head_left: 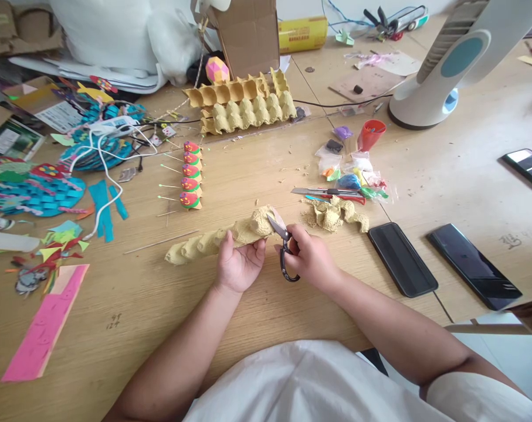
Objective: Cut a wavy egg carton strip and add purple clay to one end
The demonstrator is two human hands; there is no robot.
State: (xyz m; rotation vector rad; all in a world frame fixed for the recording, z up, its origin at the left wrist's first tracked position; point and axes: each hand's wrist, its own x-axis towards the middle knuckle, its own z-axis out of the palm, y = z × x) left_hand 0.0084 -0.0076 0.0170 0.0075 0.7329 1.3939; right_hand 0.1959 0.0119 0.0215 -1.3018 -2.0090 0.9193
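My left hand (240, 261) grips a strip of egg carton cups (208, 243) from below, thumb on its near side. The strip slants up from the left, its right end raised above the table. In my right hand (312, 255) is a pair of scissors (284, 249), fingers through the dark handles. The blades lie against the last cup at the strip's right end; whether they are parted I cannot tell. Torn carton scraps (336, 215) lie just right of the scissors. Beyond the strip stands a row of painted red and green cups (190, 176).
More egg carton pieces (254, 111) stand at the back by a cardboard box (250, 38). A box cutter (327, 191) lies near clay bags (349, 180) and a red cup (371, 135). Two phones (474, 266) (402, 258) lie right; a white fan (441, 64) stands behind. Paper crafts (32, 193) crowd the left.
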